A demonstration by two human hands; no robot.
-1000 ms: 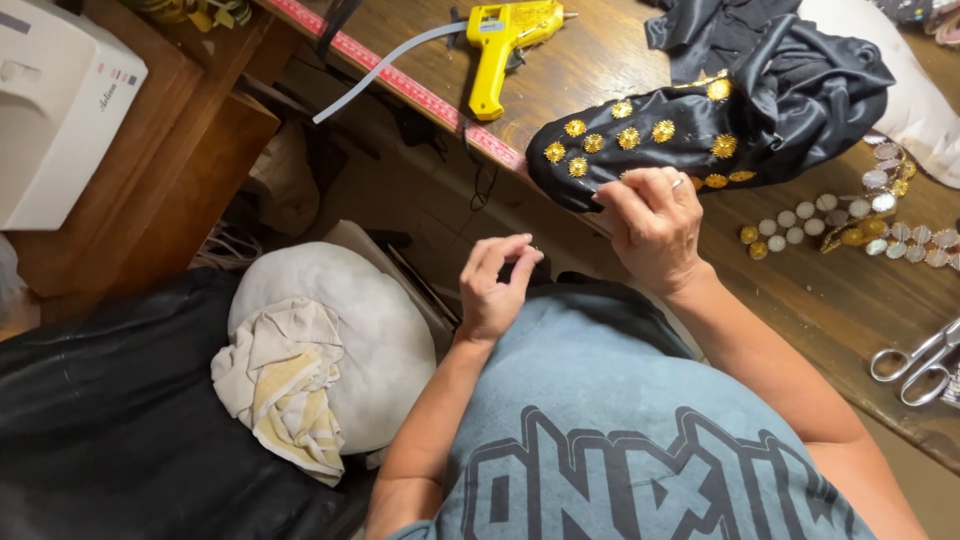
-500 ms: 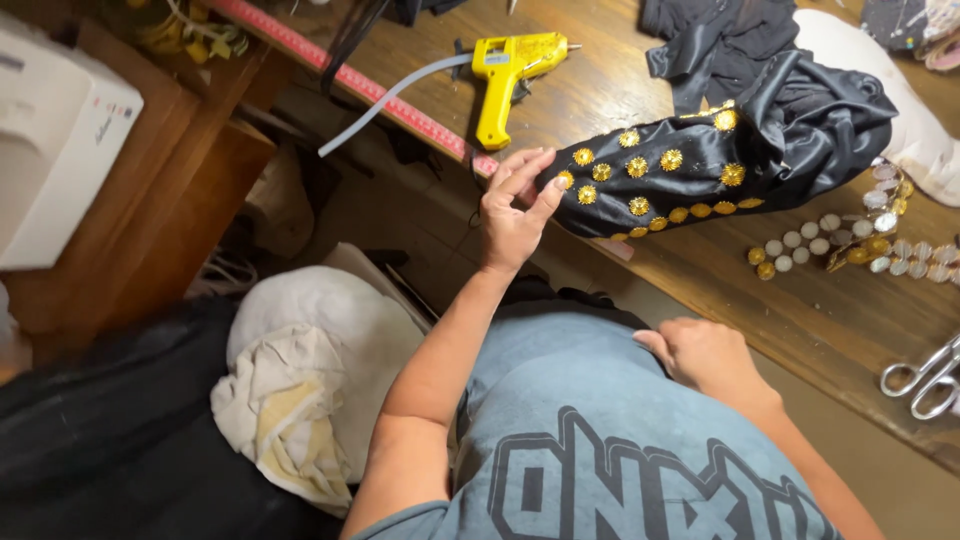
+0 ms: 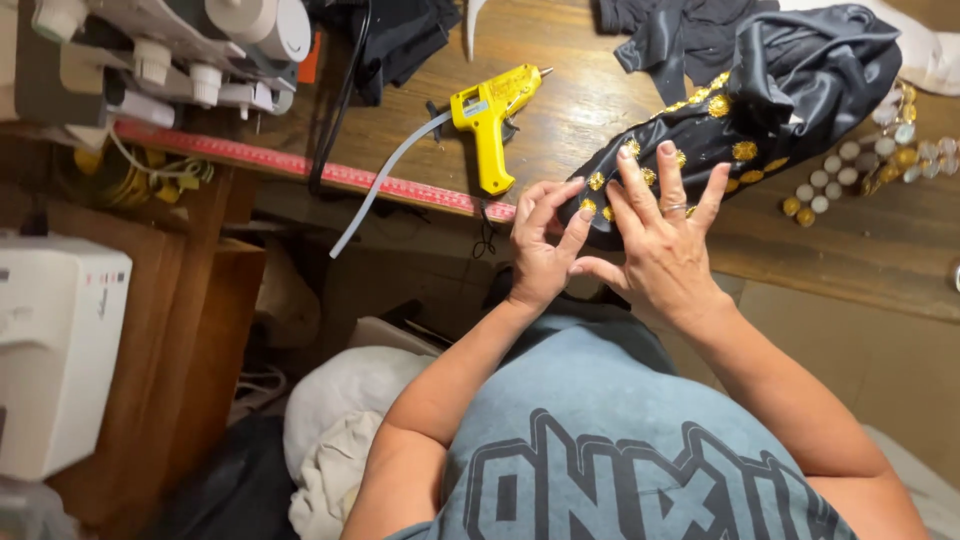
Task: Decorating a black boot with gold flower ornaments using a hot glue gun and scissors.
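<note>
A black satin piece [image 3: 770, 95] studded with gold round ornaments lies on the wooden table [image 3: 600, 90]. My left hand [image 3: 540, 250] touches its near end at the table edge, fingertips on the fabric. My right hand [image 3: 660, 235], with a ring, lies flat on the same end, fingers spread over the gold ornaments. Neither hand grips anything. A yellow glue gun [image 3: 490, 120] with a white glue stick stands on the table just left of my hands.
Loose gold and white round ornaments [image 3: 850, 170] lie to the right of the fabric. A red measuring tape [image 3: 300, 165] runs along the table edge. A sewing machine [image 3: 170, 40] stands top left, a white device [image 3: 50, 350] at the left, white cloth [image 3: 340, 430] below.
My right hand rose from my lap onto the black fabric beside my left hand. The view shifted left, showing more of the table and the sewing machine.
</note>
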